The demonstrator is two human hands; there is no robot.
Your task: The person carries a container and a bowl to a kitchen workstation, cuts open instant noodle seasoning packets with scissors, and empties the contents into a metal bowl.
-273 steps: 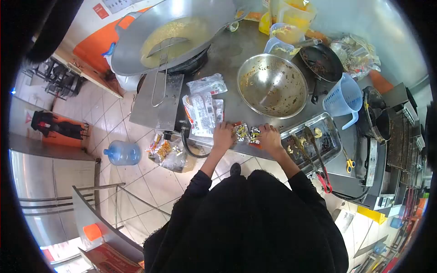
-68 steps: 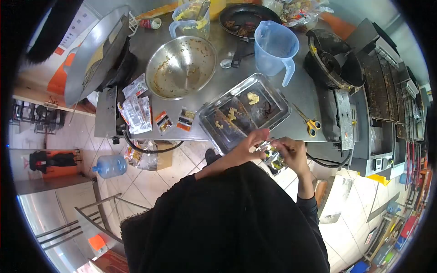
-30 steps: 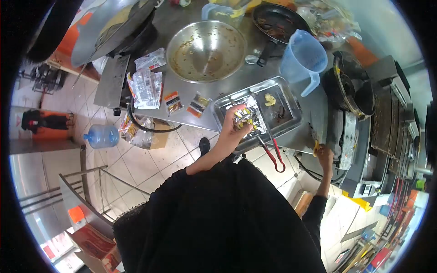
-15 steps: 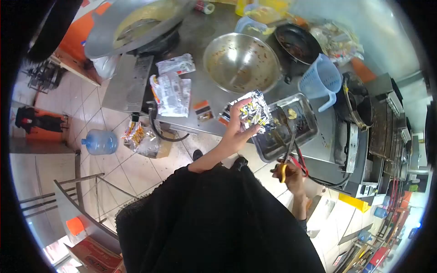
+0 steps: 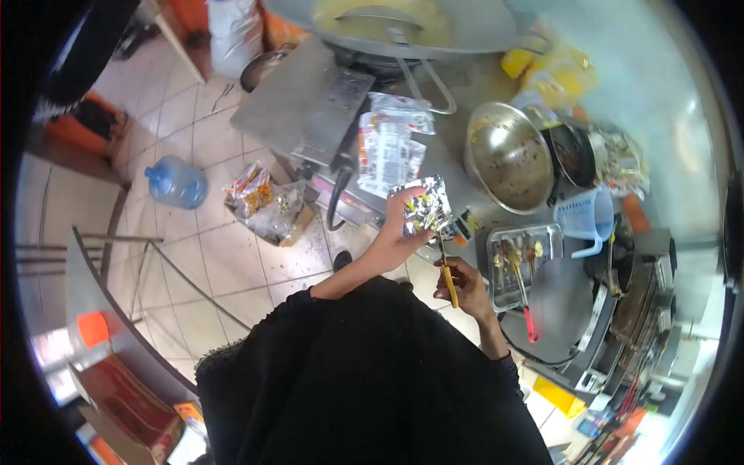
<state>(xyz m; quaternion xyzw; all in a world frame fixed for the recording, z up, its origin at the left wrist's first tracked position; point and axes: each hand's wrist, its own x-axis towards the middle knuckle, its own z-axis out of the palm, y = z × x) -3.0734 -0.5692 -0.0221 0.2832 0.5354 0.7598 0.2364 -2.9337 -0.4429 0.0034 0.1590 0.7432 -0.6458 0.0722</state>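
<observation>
The right grip [image 5: 468,290] is grasping yellow-handled scissors [image 5: 449,284], blades pointing up at the shiny packets [image 5: 428,209] that the left grip [image 5: 398,232] is holding near the table [image 5: 451,155]. Beyond, white printed packages [image 5: 387,155] are lying left of a steel bowl [image 5: 508,164]; a wok [image 5: 477,31] is standing farther back.

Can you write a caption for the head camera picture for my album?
Left hand holds shiny packaging, right hand holds yellow-handled scissors, with a steel bowl on the counter beyond.
</observation>
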